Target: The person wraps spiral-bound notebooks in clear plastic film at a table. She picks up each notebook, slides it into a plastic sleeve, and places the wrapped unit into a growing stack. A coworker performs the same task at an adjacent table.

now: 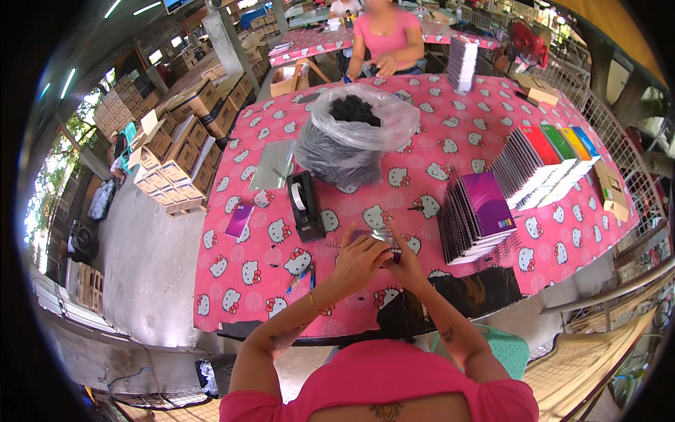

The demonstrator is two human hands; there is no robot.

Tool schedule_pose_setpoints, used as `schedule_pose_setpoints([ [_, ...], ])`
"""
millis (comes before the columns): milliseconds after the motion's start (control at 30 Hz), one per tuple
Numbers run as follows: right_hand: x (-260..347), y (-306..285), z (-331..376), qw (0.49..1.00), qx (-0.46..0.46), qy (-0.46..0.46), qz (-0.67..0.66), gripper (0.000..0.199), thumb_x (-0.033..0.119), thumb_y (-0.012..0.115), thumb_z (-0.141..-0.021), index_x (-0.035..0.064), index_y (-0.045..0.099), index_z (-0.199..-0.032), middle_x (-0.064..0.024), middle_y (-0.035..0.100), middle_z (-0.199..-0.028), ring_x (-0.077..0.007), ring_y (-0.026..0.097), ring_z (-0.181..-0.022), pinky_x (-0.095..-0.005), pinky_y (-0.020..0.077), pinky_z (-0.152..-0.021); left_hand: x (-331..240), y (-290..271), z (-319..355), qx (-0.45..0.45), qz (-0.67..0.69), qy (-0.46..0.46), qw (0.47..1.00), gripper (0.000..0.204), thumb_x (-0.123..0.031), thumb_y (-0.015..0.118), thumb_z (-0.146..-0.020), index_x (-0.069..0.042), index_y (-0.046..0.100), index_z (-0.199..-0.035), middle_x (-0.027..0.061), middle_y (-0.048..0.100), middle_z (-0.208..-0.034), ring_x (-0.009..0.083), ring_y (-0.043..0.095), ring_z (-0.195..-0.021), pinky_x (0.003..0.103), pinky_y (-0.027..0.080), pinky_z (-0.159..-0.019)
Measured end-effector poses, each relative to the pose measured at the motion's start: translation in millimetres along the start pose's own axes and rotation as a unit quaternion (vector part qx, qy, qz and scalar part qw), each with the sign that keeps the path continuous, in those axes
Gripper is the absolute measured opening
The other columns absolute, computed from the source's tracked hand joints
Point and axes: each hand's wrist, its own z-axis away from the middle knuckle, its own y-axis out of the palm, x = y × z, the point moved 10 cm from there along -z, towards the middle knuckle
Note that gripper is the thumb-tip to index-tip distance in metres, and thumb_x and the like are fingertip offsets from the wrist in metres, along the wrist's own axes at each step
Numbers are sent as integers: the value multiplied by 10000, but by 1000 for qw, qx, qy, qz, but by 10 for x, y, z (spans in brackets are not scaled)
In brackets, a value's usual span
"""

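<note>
My left hand (358, 261) and my right hand (406, 266) meet over the near edge of the pink cartoon-print table (232, 281). Together they grip a small purple notebook in a shiny clear sleeve (380, 238). A black tape dispenser (305, 204) stands just left of my hands. A row of purple spiral notebooks (478, 214) stands on edge to the right of them. A blue pen (301, 278) lies near my left wrist.
A clear bag of black items (355, 130) sits mid-table, with clear sleeves (273, 165) to its left. A single purple notebook (240, 219) lies left. Coloured notebooks (545, 158) fan out right. A person in pink (387, 39) works at the far side. Cardboard boxes (176, 151) are stacked left.
</note>
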Motion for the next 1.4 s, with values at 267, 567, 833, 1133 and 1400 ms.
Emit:
schedule_pose_setpoints([
  [267, -338, -224, 477, 996, 6, 39, -75, 505, 26, 665, -906, 56, 525, -1391, -100, 665, -1108, -104, 630, -928, -252, 529, -783, 35, 433, 466, -1, 41, -6, 999, 178, -167, 698, -856, -117, 676, -1025, 24, 646, -905, 249, 560, -828, 385, 428, -739],
  [567, -352, -404, 475, 993, 58, 99, 39, 199, 86, 686, -903, -16, 694, -1074, -70, 716, -876, -102, 663, -783, -259, 546, -720, 7, 552, 497, 16, 38, 6, 999, 217, -156, 713, -833, -117, 672, -1042, 36, 633, -912, 262, 560, -855, 392, 436, -748],
  [833, -49, -433, 491, 957, -59, 40, 282, 204, 121, 708, -834, -4, 633, -978, -123, 625, -838, -313, 642, -762, -324, 537, -741, -250, 558, 414, 42, 35, 29, 998, 193, -106, 706, -817, -78, 640, -996, 71, 618, -919, 301, 585, -890, 445, 485, -773],
  [1133, 2037, -967, 760, 974, -192, -113, -33, 683, 73, 626, -948, 59, 283, -1539, -61, 635, -1130, -149, 572, -1078, -294, 487, -862, -1386, -975, -1177, -123, 174, 92, 973, 336, -94, 659, -920, -49, 633, -1252, 126, 662, -1031, 228, 656, -858, 338, 531, -739],
  [1400, 2343, -2246, 321, 864, -221, -9, 452, 490, 122, 670, -903, 9, 522, -1356, -141, 672, -1219, -240, 680, -1027, -335, 521, -876, -1108, 353, -2262, 13, 152, 69, 986, 302, -175, 662, -919, -97, 671, -1211, 123, 665, -1096, 299, 590, -1067, 446, 431, -932],
])
